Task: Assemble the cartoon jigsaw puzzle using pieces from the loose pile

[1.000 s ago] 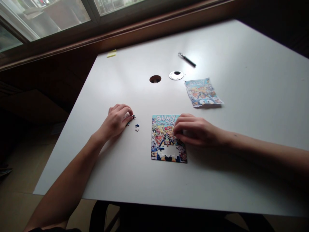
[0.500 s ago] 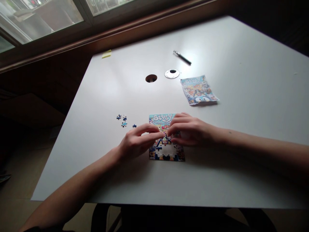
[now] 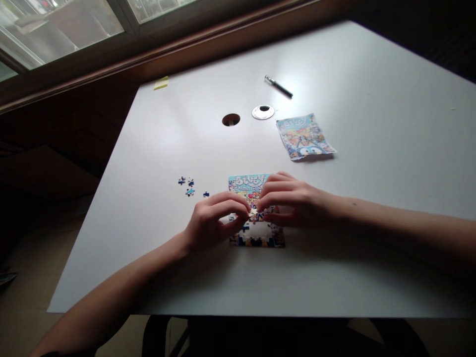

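A colourful jigsaw puzzle [image 3: 250, 181] lies on the white table, with a gap in its lower middle where a pale backing shows. Over its left side, my left hand [image 3: 219, 218] pinches a small pale puzzle piece [image 3: 253, 212] between thumb and fingertips. My right hand [image 3: 295, 199] rests on the puzzle's right side, fingers bent and fingertips close to that piece; whether they touch it cannot be made out. Several loose blue pieces [image 3: 190, 192] lie left of the puzzle, one near my left hand's knuckles.
A creased picture sheet [image 3: 305, 136] lies behind my right hand. Farther back are a pen [image 3: 278, 87], a round metal cover [image 3: 263, 112] and a hole in the table [image 3: 231, 120]. A yellow sticky note [image 3: 161, 83] is at the back left edge.
My left thumb and fingers have closed together over the puzzle, and a pale piece now shows at their tips. My right hand has hardly moved. The view has shifted slightly.
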`<state>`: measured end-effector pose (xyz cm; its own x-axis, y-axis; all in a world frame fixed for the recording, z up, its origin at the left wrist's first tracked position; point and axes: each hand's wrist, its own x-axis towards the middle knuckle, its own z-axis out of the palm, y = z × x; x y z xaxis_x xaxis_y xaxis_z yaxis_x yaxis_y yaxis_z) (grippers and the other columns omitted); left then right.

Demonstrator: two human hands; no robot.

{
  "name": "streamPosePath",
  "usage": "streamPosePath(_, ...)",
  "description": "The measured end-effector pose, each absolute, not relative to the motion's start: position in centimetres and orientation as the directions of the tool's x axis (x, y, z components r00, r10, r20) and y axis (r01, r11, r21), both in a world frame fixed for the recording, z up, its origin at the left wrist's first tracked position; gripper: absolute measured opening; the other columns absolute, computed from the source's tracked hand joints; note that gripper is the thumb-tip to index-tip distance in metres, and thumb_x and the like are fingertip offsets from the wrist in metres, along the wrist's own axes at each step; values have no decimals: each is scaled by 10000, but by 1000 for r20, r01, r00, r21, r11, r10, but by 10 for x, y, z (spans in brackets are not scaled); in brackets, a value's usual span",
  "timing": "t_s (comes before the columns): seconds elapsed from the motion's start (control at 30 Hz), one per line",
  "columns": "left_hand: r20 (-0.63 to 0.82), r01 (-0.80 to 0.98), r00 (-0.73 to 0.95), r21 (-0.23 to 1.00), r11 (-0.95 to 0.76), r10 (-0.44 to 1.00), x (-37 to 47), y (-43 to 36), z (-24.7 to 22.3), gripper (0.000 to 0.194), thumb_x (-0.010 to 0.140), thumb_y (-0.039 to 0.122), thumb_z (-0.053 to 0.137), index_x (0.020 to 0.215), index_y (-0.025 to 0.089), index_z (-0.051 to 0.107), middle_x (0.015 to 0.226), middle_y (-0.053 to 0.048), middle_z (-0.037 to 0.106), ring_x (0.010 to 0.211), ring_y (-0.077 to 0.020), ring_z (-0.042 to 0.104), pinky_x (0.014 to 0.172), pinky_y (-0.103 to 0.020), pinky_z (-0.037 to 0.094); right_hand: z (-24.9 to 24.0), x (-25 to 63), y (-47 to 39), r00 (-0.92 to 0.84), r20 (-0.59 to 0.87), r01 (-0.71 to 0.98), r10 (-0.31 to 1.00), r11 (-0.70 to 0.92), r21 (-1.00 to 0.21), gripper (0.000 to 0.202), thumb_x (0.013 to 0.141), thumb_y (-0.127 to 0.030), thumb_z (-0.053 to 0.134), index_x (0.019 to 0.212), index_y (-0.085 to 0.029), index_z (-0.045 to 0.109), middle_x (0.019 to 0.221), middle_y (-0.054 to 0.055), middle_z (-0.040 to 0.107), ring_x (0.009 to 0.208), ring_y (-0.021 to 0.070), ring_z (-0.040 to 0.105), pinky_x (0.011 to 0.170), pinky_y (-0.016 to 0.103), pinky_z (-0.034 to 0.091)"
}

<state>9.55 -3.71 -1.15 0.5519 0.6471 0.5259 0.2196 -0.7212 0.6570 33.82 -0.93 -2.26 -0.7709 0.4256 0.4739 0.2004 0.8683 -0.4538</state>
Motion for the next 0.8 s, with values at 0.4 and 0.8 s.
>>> streamPosePath(0.4,448,162,551,770,-617,704,90,-39,-17,76,793,152,755,858,144,717,765,-44,752,688,-119,709,642,-198,590,-16,334,-18,-747,595,171,296,951,-257,139,872,-241,690,972,-197,604,800,18,658,773,161,543,737,336,388)
streamPosePath(0.8,379,193,640,763,-617,669,90,-38,-19,149,798,233,756,731,135,667,687,-27,713,598,-88,645,589,-158,514,-17,334,-20,-728,610,171,313,945,-280,80,891,-170,639,938,-198,581,766,24,631,730,154,530,702,325,390)
